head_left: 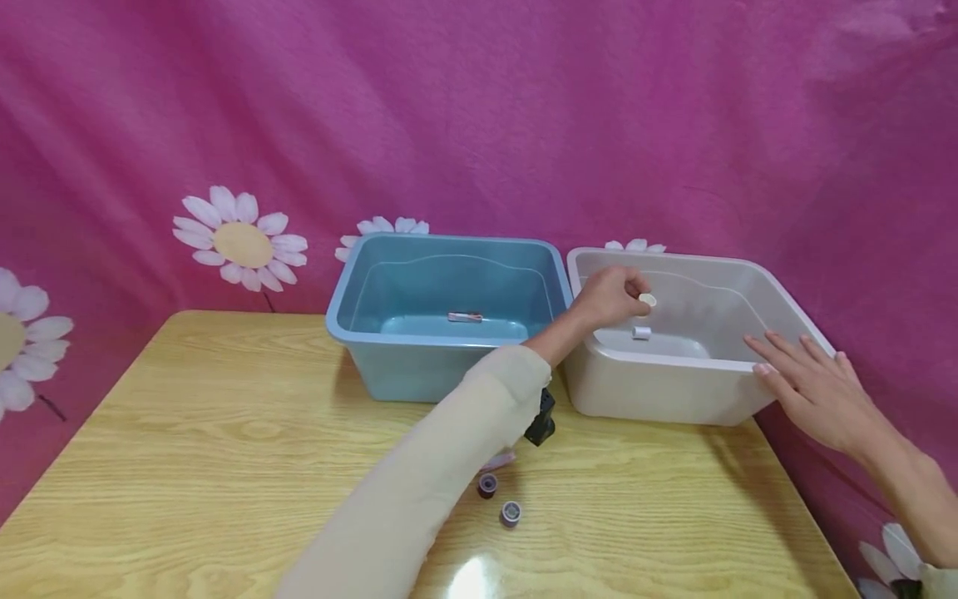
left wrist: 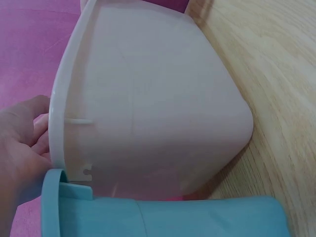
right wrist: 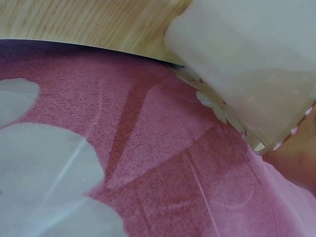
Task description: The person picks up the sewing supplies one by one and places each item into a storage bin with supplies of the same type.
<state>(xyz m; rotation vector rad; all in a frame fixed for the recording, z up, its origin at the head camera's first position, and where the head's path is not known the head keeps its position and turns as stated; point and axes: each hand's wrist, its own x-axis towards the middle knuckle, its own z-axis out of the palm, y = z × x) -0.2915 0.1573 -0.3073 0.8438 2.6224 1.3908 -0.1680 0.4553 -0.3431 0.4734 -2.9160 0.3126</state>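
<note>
In the head view my left hand (head_left: 615,296) reaches over the near left side of the off-white bin (head_left: 659,391). Between its fingertips it pinches a small, round, whitish piece (head_left: 648,299), like a cap. Inside the bin, below that hand, lies a small white cylinder (head_left: 641,333). My right hand (head_left: 819,395) rests with spread, straight fingers on the bin's right rim. The left wrist view shows the left hand (left wrist: 22,143) behind the off-white rim, its fingertips hidden. At the right edge of the right wrist view, part of the right hand (right wrist: 296,153) touches the bin (right wrist: 247,54).
A blue bin (head_left: 404,366) stands left of the off-white one, with a small flat strip (head_left: 465,317) inside. Two small dark cylinders (head_left: 511,513) with pale tops and a pinkish strip (head_left: 498,460) lie on the wooden table (head_left: 224,449). A pink flowered cloth (head_left: 479,116) hangs behind.
</note>
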